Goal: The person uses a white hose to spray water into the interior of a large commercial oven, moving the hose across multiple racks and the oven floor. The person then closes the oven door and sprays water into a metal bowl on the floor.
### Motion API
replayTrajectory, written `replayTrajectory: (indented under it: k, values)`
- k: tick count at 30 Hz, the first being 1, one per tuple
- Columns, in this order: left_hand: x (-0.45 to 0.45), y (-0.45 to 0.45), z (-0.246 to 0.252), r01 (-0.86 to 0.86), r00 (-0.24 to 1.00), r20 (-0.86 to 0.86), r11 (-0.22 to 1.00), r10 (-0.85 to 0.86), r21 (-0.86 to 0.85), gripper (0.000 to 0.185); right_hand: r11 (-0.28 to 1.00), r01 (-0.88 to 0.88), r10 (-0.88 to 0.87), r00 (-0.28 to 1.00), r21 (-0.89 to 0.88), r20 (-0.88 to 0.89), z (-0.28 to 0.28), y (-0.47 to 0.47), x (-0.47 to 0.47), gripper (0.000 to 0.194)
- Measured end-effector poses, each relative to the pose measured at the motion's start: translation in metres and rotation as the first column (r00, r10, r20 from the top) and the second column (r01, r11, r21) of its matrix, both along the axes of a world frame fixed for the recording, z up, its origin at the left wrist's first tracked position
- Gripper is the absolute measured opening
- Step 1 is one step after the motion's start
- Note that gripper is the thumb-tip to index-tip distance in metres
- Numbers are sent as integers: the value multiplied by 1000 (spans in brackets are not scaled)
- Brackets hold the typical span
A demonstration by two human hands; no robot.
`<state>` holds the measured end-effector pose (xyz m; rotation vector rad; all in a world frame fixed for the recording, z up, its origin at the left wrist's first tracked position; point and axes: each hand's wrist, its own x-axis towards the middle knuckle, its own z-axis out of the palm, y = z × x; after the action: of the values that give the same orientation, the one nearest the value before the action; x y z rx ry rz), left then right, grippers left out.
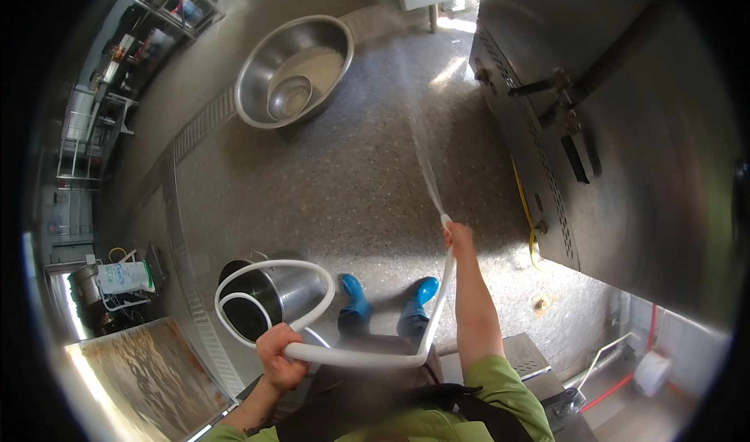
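Observation:
My right hand [460,240] grips a white hose [363,357] close behind its tip, with the arm stretched forward. A jet of water [425,155] sprays from the tip across the speckled floor [345,190]. Lower left, my left hand [281,354] is closed around the same hose, which sags between both hands and loops beyond the left one. Behind that loop stands a steel pot [299,292] with a dark interior. Farther ahead sits a wide steel basin [249,84], holding a smaller metal bowl [291,96] and a pale substance that I cannot identify.
A large steel appliance [638,166] with lever handles stands along the right. A slotted floor drain [205,122] runs along the left. Steel racks [170,2] line the far left. A stained metal surface [146,377] lies lower left. Blue boots [355,295] are on my feet.

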<state>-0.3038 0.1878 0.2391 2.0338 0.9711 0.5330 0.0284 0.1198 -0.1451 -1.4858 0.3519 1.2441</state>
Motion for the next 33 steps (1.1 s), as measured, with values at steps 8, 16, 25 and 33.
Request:
replayTrajectory:
  k: [8,16,25,33]
  values:
    - [-1,-7,-2,46,999,4,999,-46,-28,12,993,-108,108,994,55,-1,12,28,-18,18]
    - [-13,-6,4,-43,999,17,997,44,-60,10,991,-125,127,991,-37,48,0,22,-29,20]
    - [-14,-5,10,94,995,42,995,-96,35,6,941,-339,334,936,25,110,9,44,-63,17]
    - [-44,0,9,3,999,44,1000,-2,-24,8,892,-448,440,891,59,113,15,73,-105,17]
